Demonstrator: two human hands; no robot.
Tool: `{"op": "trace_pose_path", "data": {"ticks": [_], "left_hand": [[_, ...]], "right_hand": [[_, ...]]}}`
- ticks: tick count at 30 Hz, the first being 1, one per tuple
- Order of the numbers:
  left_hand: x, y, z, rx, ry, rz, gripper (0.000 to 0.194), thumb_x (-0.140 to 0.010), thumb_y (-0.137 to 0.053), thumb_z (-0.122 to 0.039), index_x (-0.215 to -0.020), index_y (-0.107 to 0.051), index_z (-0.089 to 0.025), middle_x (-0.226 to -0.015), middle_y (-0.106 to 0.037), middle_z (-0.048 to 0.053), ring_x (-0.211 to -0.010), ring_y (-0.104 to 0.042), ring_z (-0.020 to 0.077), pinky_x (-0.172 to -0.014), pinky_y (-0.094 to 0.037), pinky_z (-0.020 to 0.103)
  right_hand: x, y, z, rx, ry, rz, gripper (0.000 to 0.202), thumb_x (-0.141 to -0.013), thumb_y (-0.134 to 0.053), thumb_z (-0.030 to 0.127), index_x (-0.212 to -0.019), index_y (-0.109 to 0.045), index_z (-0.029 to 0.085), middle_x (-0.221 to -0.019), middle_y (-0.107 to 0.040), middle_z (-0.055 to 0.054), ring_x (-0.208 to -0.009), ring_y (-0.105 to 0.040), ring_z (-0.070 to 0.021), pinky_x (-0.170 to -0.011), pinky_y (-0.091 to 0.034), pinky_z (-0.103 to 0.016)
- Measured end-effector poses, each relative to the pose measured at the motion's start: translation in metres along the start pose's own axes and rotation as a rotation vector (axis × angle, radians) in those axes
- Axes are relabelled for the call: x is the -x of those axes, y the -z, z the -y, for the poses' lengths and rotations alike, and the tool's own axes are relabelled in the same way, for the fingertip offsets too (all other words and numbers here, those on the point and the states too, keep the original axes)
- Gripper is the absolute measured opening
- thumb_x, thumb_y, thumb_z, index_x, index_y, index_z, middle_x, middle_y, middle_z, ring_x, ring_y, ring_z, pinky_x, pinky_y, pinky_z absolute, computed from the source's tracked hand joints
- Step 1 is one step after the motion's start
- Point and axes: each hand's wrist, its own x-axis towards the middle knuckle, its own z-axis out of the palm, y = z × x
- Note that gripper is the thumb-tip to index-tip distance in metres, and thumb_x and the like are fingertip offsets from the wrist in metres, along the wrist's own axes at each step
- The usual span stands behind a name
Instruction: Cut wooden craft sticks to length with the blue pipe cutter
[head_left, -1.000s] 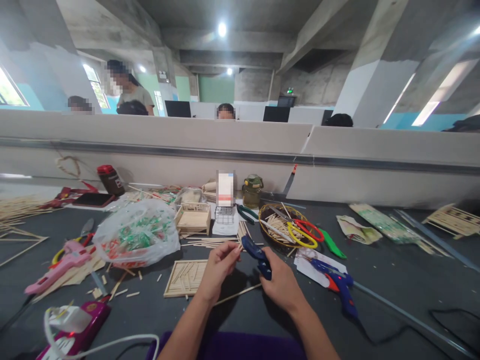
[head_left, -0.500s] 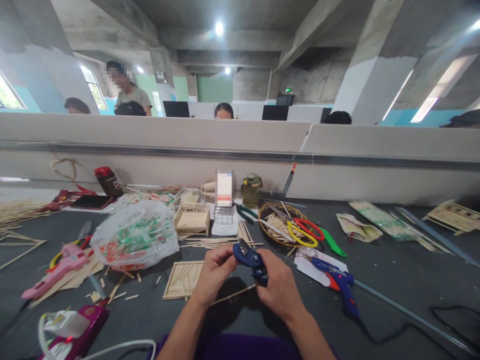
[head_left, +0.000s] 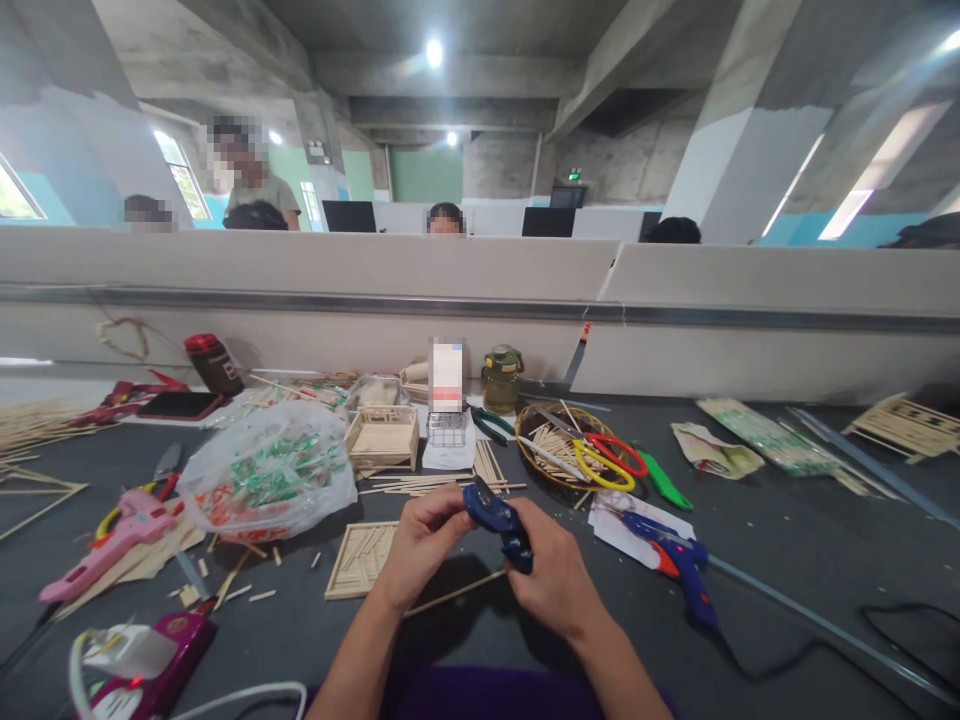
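My right hand (head_left: pixel 551 565) is wrapped round a dark blue hand cutter (head_left: pixel 495 512), held above the table in front of me. My left hand (head_left: pixel 427 540) is closed in a pinch against the left end of the cutter's head; whatever lies between its fingertips is hidden. Below the hands a thin wooden stick (head_left: pixel 454 595) slants from the right fingers down to the left forearm; whether it is held or lying there I cannot tell. Left of my left hand lies a small wooden tray-like frame (head_left: pixel 352 580) with short stick pieces in it.
A blue glue gun (head_left: pixel 675 555) lies to the right, near a basket (head_left: pixel 529 465) with sticks and scissors (head_left: pixel 619 465). At left are a plastic bag (head_left: pixel 330 490), a pink glue gun (head_left: pixel 112 550) and a power strip (head_left: pixel 176 650). A small wooden model (head_left: pixel 382 450) stands behind the hands.
Both hands and the cutter keep nearly the same pose. The stick beneath them shows slightly further to the left, and the whole view has shifted a little.
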Motion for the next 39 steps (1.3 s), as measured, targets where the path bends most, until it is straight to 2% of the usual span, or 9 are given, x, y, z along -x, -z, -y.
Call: {"op": "trace_pose_path", "data": {"ticks": [5, 13, 16, 18, 21, 26, 30, 34, 39], "left_hand": [[-0.001, 0.004, -0.005, -0.061, -0.027, 0.034, 0.015, -0.082, -0.065, -0.027, -0.089, -0.077, -0.021, -0.080, -0.066, 0.005, -0.076, -0.054, 0.0177, -0.071, -0.041, 0.026], [-0.001, 0.004, 0.001, -0.105, -0.024, 0.024, 0.016, -0.083, -0.064, -0.029, -0.084, -0.076, -0.018, -0.074, -0.062, 0.004, -0.072, -0.053, 0.0166, -0.069, -0.041, 0.026], [-0.001, 0.001, 0.005, -0.063, 0.015, -0.017, 0.016, -0.082, -0.065, -0.031, -0.085, -0.075, -0.018, -0.078, -0.064, 0.004, -0.073, -0.053, 0.0155, -0.068, -0.041, 0.024], [-0.001, -0.002, 0.007, -0.012, 0.076, -0.065, 0.017, -0.080, -0.068, -0.032, -0.086, -0.073, -0.017, -0.075, -0.063, 0.003, -0.067, -0.051, 0.0132, -0.063, -0.040, 0.022], [0.000, -0.005, 0.009, 0.080, 0.160, -0.111, 0.020, -0.078, -0.071, -0.034, -0.087, -0.071, -0.016, -0.069, -0.059, 0.000, -0.057, -0.044, 0.0082, -0.053, -0.033, 0.019], [0.000, -0.004, 0.011, 0.171, 0.174, -0.107, 0.020, -0.076, -0.073, -0.033, -0.082, -0.067, -0.014, -0.064, -0.051, -0.003, -0.052, -0.034, 0.0048, -0.047, -0.024, 0.017], [-0.001, -0.005, 0.011, 0.203, 0.162, -0.074, 0.020, -0.075, -0.073, -0.031, -0.081, -0.067, -0.014, -0.066, -0.051, -0.003, -0.053, -0.032, 0.0050, -0.048, -0.025, 0.017], [0.000, -0.005, 0.011, 0.196, 0.150, -0.039, 0.019, -0.075, -0.073, -0.030, -0.077, -0.066, -0.013, -0.065, -0.050, -0.002, -0.056, -0.032, 0.0063, -0.051, -0.026, 0.018], [0.001, -0.002, 0.011, 0.145, 0.082, 0.001, 0.016, -0.078, -0.071, -0.029, -0.080, -0.068, -0.013, -0.072, -0.052, 0.000, -0.065, -0.039, 0.0098, -0.059, -0.032, 0.020]], "right_hand": [[0.001, -0.001, -0.002, 0.024, -0.029, 0.038, 0.044, -0.062, -0.049, 0.010, -0.104, -0.053, 0.022, -0.099, -0.064, -0.005, -0.094, -0.060, -0.0220, -0.082, -0.045, -0.030], [0.003, -0.003, 0.003, 0.149, -0.089, 0.080, 0.020, -0.071, -0.051, 0.018, -0.091, -0.052, 0.023, -0.069, -0.063, 0.000, -0.063, -0.062, -0.0200, -0.060, -0.038, -0.025], [0.003, -0.005, 0.005, 0.138, -0.118, 0.051, 0.012, -0.076, -0.051, 0.022, -0.087, -0.053, 0.023, -0.064, -0.061, 0.001, -0.060, -0.061, -0.0197, -0.057, -0.037, -0.025], [0.002, -0.004, 0.003, 0.050, -0.173, -0.003, 0.008, -0.082, -0.049, 0.025, -0.088, -0.053, 0.023, -0.067, -0.062, 0.001, -0.062, -0.062, -0.0185, -0.058, -0.039, -0.024], [-0.001, 0.000, -0.004, -0.042, -0.239, -0.092, 0.013, -0.086, -0.046, 0.028, -0.096, -0.052, 0.022, -0.079, -0.064, -0.001, -0.071, -0.062, -0.0174, -0.065, -0.043, -0.024], [-0.001, 0.001, -0.010, 0.032, -0.163, -0.089, 0.039, -0.072, -0.050, 0.015, -0.110, -0.051, 0.022, -0.099, -0.064, -0.004, -0.091, -0.061, -0.0211, -0.079, -0.046, -0.030], [0.001, -0.004, -0.004, 0.050, -0.072, -0.034, 0.046, -0.065, -0.051, 0.011, -0.110, -0.053, 0.022, -0.101, -0.062, -0.005, -0.095, -0.058, -0.0226, -0.085, -0.045, -0.033], [0.000, -0.006, 0.000, 0.036, -0.053, -0.023, 0.045, -0.063, -0.050, 0.010, -0.107, -0.052, 0.021, -0.102, -0.062, -0.005, -0.095, -0.058, -0.0227, -0.085, -0.045, -0.033], [0.000, -0.005, 0.001, 0.027, -0.035, -0.004, 0.049, -0.062, -0.050, 0.009, -0.109, -0.051, 0.021, -0.106, -0.061, -0.006, -0.098, -0.056, -0.0230, -0.087, -0.044, -0.034]]}}
